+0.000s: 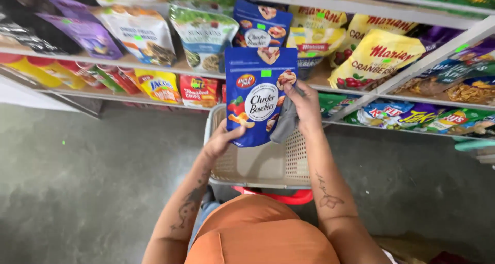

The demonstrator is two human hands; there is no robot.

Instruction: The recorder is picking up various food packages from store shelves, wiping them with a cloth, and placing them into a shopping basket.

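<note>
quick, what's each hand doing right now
Left hand: closed on the lower corner of the blue snack bag.
Right hand: closed on the bag's right edge and a grey cloth.

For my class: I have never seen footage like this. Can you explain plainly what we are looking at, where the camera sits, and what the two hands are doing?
There is no machine here, just a person filmed by a camera worn on their own head, looking down past their orange top at their arms. The left hand grips the lower corner of a blue snack pouch, held upright. The right hand holds the pouch's other edge together with a grey cloth. Below the pouch sits a beige plastic basket; nothing shows inside it from here. Behind it, white shelves carry more bags, such as a yellow bag of dried berries and another blue pouch. The floor is grey concrete.
</note>
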